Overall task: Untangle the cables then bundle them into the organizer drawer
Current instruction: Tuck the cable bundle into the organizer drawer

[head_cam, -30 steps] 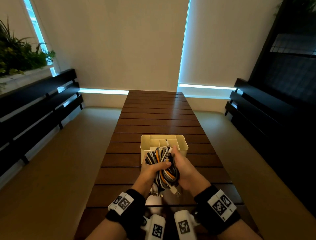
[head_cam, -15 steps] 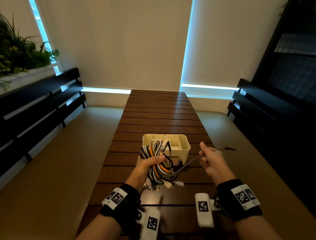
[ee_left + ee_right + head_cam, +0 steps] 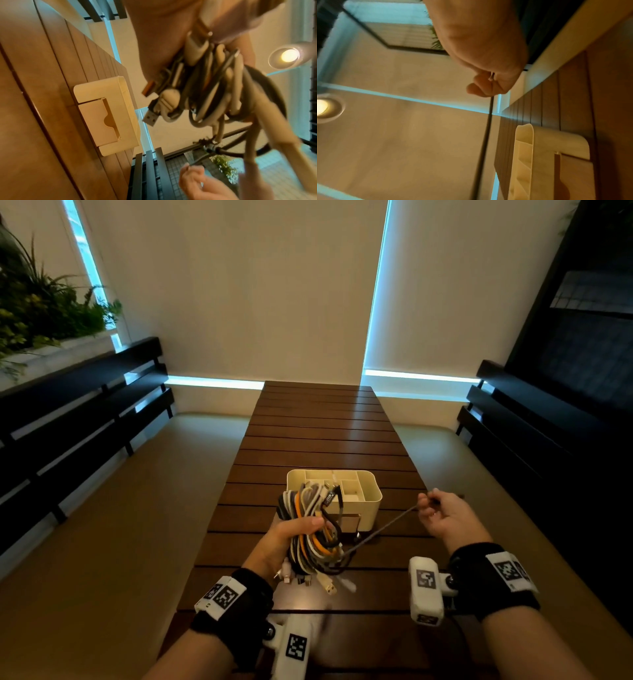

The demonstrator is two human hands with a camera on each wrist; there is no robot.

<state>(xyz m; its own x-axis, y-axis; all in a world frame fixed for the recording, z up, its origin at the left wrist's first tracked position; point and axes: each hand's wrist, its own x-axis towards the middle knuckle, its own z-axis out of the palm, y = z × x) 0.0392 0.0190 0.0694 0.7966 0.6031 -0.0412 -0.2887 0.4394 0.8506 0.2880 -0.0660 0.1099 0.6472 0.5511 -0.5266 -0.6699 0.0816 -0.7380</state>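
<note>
My left hand (image 3: 294, 534) grips a tangled bundle of cables (image 3: 313, 529), white, grey, black and orange, held above the table in front of the organizer. Plugs dangle from its lower end (image 3: 151, 117). My right hand (image 3: 442, 513) pinches one thin black cable (image 3: 383, 529) that runs taut from the bundle out to the right. The same black cable (image 3: 485, 138) leaves my curled fingers (image 3: 481, 88) in the right wrist view. The cream organizer (image 3: 363, 491) stands on the table with divided top compartments and a front drawer (image 3: 102, 121).
The dark slatted wooden table (image 3: 318, 433) stretches away toward the wall. Beige bench seats (image 3: 102, 525) run along both sides, with dark slatted backrests (image 3: 75, 412). Plants (image 3: 37, 306) sit at the upper left.
My right hand has left the bundle and drawn a black cable out to the right. The left hand keeps holding the bundle, raised slightly.
</note>
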